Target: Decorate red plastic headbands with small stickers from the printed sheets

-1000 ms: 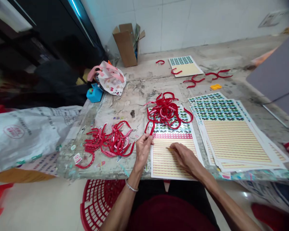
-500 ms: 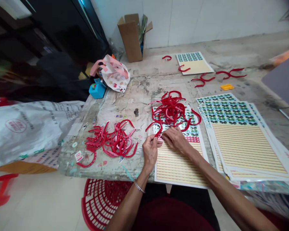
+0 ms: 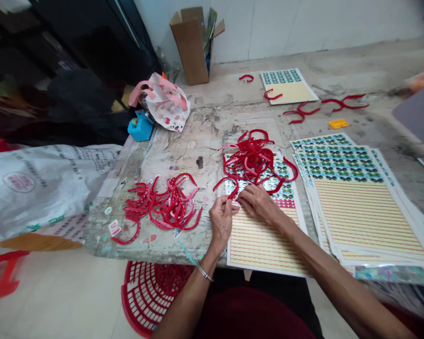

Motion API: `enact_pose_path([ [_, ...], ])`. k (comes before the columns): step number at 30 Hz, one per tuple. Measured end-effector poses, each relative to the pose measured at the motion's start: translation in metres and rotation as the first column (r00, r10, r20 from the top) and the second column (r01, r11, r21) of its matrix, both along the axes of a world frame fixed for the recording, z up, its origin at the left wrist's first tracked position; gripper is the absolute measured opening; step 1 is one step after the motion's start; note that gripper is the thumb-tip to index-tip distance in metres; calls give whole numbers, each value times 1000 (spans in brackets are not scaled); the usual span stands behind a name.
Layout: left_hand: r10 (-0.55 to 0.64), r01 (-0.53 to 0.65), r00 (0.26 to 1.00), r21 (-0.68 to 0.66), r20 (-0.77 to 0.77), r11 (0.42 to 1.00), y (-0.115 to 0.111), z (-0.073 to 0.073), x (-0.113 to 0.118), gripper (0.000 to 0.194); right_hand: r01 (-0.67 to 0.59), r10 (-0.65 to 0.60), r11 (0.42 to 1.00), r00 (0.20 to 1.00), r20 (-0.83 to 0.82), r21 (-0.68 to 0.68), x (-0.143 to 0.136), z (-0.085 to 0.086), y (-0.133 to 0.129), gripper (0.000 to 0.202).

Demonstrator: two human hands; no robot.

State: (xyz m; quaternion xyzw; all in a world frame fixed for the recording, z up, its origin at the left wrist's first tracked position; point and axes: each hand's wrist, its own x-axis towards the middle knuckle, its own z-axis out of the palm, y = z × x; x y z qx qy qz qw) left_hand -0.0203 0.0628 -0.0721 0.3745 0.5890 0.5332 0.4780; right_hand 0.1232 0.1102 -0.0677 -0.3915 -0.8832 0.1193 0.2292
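One red hair band [image 3: 226, 178] is in the left hand [image 3: 222, 219], with the finger and thumb pinched tight on its near end, and its curve sticks up past the fingertips. The right hand [image 3: 259, 200] is close beside, its fingers bent and bunched together near that same end; I cannot tell if they hold anything. Under the right hand is a sheet [image 3: 265, 245] with yellow stripes at the bottom and shiny blue and green shapes at the top. Just past the right fingers, a heap of red and pink bands [image 3: 249, 160] lies partly on the sheet. To the left of the left fingers is another heap [image 3: 169, 202], on the bare table [image 3: 201, 134]. To the right of the right fingers is a pile of more sheets [image 3: 363, 212]. Far past the fingers, near the wall, a brown box [image 3: 191, 54] stands open, with flat green things [image 3: 209, 30] and a bit of blue in it. Nearer, and left of the fingers, a white bag [image 3: 167, 110] with pink handles leans over; what is inside is hidden. Next to it is a little blue holder [image 3: 140, 130] with something green in its top. Lower than the left fingers, beneath the table edge, is a round red basket [image 3: 141, 296]; I cannot tell what is in it.
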Motion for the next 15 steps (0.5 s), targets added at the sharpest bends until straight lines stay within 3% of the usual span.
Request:
enact_pose_path([
  [10,-13,14,998,15,-65,1000,2,-8,0,19,7,-7,1000,1000,-18,-23,-4,-4,5,11],
  [13,-13,14,998,9,-62,1000,2,-7,0,18,12,-24,996,991,-131,-89,-6,-5,4,12],
  [15,-9,10,998,7,-68,1000,2,-5,1,17,26,-82,979,958,-276,-202,-5,-2,2,12],
])
